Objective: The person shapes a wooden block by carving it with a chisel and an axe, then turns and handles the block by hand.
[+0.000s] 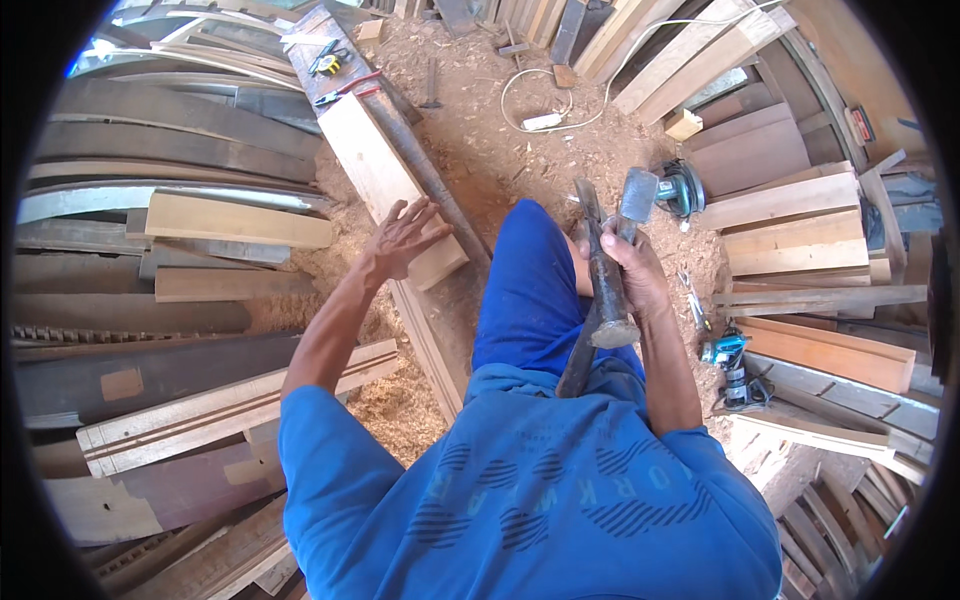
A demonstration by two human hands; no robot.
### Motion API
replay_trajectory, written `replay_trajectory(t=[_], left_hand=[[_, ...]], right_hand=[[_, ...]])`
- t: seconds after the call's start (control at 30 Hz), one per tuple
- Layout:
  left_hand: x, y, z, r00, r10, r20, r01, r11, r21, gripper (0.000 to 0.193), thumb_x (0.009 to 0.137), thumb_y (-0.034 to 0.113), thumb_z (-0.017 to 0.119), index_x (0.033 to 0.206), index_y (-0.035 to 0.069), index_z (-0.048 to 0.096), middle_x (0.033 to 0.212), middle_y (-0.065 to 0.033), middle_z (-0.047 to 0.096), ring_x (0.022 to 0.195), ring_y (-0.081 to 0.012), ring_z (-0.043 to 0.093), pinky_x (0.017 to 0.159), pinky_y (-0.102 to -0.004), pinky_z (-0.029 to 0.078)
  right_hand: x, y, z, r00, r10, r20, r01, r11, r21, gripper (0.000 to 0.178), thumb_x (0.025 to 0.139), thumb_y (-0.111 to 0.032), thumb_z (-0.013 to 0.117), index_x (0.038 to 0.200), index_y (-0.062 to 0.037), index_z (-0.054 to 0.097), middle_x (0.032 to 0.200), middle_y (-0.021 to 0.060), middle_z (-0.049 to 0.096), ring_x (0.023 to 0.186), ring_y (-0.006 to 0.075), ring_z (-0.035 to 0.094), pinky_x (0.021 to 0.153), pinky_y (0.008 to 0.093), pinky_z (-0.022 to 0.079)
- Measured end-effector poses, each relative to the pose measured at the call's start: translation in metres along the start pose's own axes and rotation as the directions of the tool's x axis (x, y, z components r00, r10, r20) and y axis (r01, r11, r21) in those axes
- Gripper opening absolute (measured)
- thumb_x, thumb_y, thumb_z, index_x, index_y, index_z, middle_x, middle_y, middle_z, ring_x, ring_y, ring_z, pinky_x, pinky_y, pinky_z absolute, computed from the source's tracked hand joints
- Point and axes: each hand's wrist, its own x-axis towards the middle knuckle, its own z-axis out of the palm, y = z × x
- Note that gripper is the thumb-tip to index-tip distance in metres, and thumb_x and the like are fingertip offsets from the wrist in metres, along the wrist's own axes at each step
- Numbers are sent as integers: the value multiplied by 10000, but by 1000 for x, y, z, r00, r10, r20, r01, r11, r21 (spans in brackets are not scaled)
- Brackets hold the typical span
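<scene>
My left hand (405, 240) lies with its fingers apart on the near end of a pale wood block (375, 160). The block rests on a long, narrow bench plank (440, 205) to my left. My right hand (640, 268) is closed round two tools above my right thigh. One is a chisel (606, 280) with a worn, dark handle and a flattened metal butt, its blade pointing away from me. The other is a hammer (638, 195) with a grey metal head; its dark handle runs back toward my lap, partly behind the chisel.
Pliers with red handles (348, 90) and a yellow-black tape measure (326, 63) lie on the plank's far end. A green power tool (682, 190), a teal power tool (728, 350) and a white extension cord (543, 122) are on the shaving-strewn floor. Stacked boards (240, 220) line both sides.
</scene>
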Motion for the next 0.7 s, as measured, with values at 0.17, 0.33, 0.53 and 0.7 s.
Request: replay_trajectory(t=[0.17,0.33,0.53,0.7], left_hand=[[61,23,-44,962,-88,-259,50,988,-148,1089,445,326,916,1426,238,452,1367,-191,469,1356,-370,388,1060,-539,322],[111,20,-60,841,-492,-225,411,852,-326,1076,481,508,902,1407,175,467,1257,-189,532,1230,-343,447,985,-472,321],[100,-36,-61,842,-529,106,520,745,-417,1327,504,744,847,1538,98,323,1517,-213,438,1441,-388,364,1156,-564,258],[62,-80,-27,768,-540,346,640,612,-464,1219,566,698,859,1431,-44,429,1458,-258,498,1390,-393,442,1130,-443,370]], right_hand=[[-5,-11,13,996,83,12,-83,997,-10,252,876,-229,753,977,-104,560,882,130,706,776,160,647,709,316,543],[-2,-5,9,999,-5,45,8,998,-67,306,854,-290,779,938,-119,540,886,128,706,783,159,641,701,313,530],[-2,-5,1,999,34,30,-33,999,-26,287,864,-261,770,949,-120,535,890,133,706,803,164,642,725,320,528],[8,2,1,997,71,37,-71,997,-1,259,876,-234,757,950,-120,537,891,133,706,806,165,643,729,319,531]])
